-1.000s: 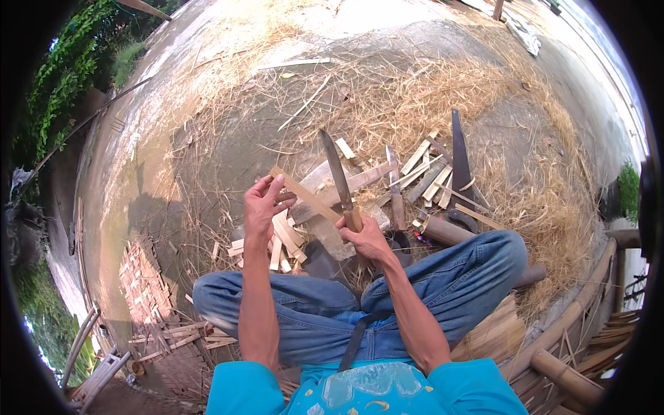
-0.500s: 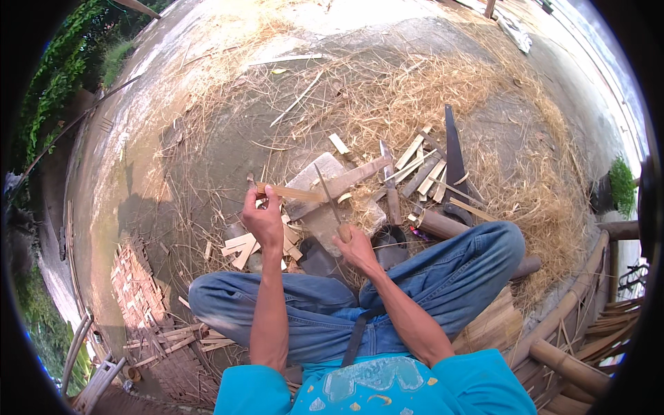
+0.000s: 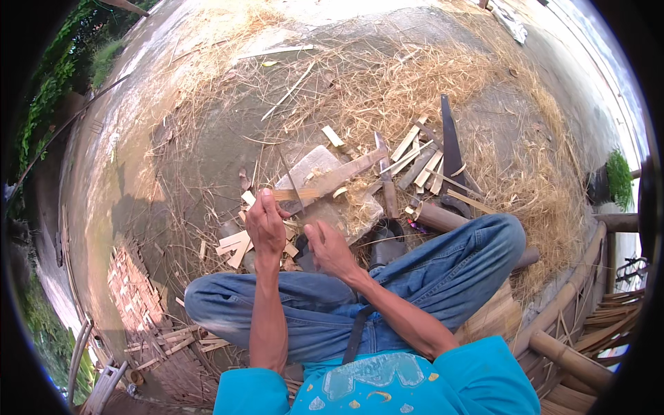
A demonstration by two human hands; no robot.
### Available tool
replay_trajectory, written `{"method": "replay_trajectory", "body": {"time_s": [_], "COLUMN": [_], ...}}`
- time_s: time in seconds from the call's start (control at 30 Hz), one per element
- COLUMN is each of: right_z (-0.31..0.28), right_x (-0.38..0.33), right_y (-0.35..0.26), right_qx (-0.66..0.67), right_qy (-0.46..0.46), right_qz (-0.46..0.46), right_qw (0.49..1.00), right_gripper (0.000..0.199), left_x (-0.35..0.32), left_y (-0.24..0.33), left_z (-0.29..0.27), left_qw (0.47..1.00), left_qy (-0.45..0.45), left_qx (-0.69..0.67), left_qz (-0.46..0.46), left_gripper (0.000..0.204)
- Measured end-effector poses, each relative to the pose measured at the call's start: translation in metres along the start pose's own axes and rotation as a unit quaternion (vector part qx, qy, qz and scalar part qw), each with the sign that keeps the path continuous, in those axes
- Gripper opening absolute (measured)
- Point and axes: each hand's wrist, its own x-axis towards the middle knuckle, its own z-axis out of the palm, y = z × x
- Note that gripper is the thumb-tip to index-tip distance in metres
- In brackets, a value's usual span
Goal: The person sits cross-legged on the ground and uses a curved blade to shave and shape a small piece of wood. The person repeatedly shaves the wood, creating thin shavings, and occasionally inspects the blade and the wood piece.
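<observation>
I sit cross-legged on the ground in blue jeans. My left hand [image 3: 266, 225] grips one end of a flat bamboo strip [image 3: 332, 185], which runs up and to the right over a pale block [image 3: 349, 207]. My right hand [image 3: 330, 249] is closed on the handle of a knife. Its thin dark blade [image 3: 290, 178] is seen edge-on and stands against the strip just beyond my left fingers. Short cut bamboo slats [image 3: 235, 243] lie under my left hand.
Dry straw-like shavings [image 3: 387, 90] cover the ground ahead. A long dark saw-like blade [image 3: 451, 142], a second knife [image 3: 385, 176], loose bamboo slats [image 3: 422, 162] and a bamboo tube [image 3: 443, 218] lie right of the block. There is woven bamboo matting [image 3: 138, 290] at lower left and bamboo poles [image 3: 570, 349] at right.
My right hand has brought the knife down from a raised position onto the bamboo strip. Both hands have drawn closer to my lap.
</observation>
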Motion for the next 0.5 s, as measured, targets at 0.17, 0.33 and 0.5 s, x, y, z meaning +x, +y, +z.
{"method": "replay_trajectory", "body": {"time_s": [0.17,0.33,0.5], "right_z": [0.008,0.009,-0.012], "right_x": [0.023,0.008,0.027], "right_y": [0.044,0.009,0.049], "right_qx": [-0.067,-0.027,-0.092], "right_qy": [0.141,0.043,0.149], "right_qz": [-0.267,-0.099,-0.098], "right_qw": [0.951,0.994,0.980], "right_gripper": [0.045,0.044,0.045], "left_x": [0.000,0.003,0.007], "left_y": [0.009,-0.001,-0.011], "left_z": [0.005,-0.005,-0.002], "left_qw": [0.999,0.997,0.995], "left_qy": [-0.007,0.006,0.011], "left_qx": [-0.031,-0.066,-0.097], "left_qz": [-0.010,-0.045,-0.036], "left_gripper": [0.057,0.056,0.057]}}
